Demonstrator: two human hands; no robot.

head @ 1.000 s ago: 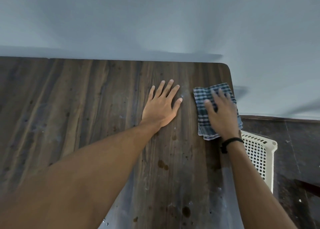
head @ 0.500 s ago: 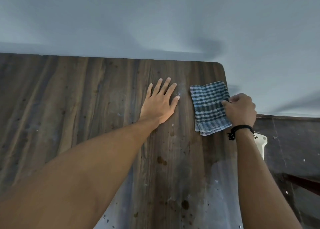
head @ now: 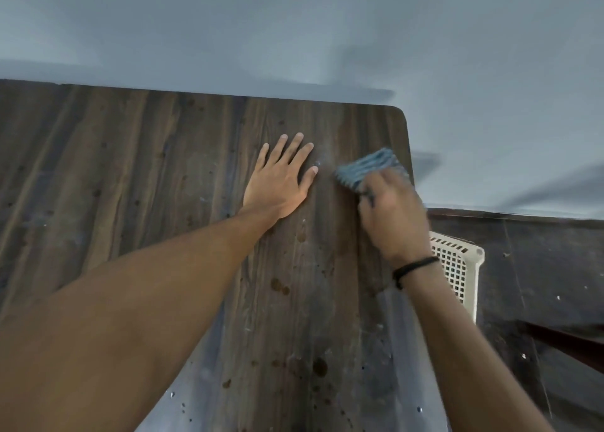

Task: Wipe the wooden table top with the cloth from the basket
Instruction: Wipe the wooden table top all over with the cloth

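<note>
Pale grey wall (head: 294, 23) fills the upper half of the view, and below it lies the dark wooden table (head: 130, 170), its far right corner rounded. Dark spots (head: 279, 286) and small white flecks dot the boards, thickest toward the near edge, where a pale sheen covers part of the wood.

The left hand (head: 281, 183) rests flat on the table, palm down, its grip spread, the fingers straight and slightly fanned toward the wall; it holds nothing.

Just to its right, near the rounded corner, the right hand (head: 392, 216) has its grip closed round the blue checked cloth (head: 369, 166). The cloth is bunched and sticks out beyond the knuckles toward the wall. Hand and cloth are both blurred, so whether the cloth touches the wood cannot be told. A black band (head: 415, 266) circles the right wrist.

Beyond the table's right edge, a cream lattice basket (head: 457, 261) stands on the dark floor (head: 539, 268), just beside the table and partly hidden behind the right wrist and forearm.
</note>
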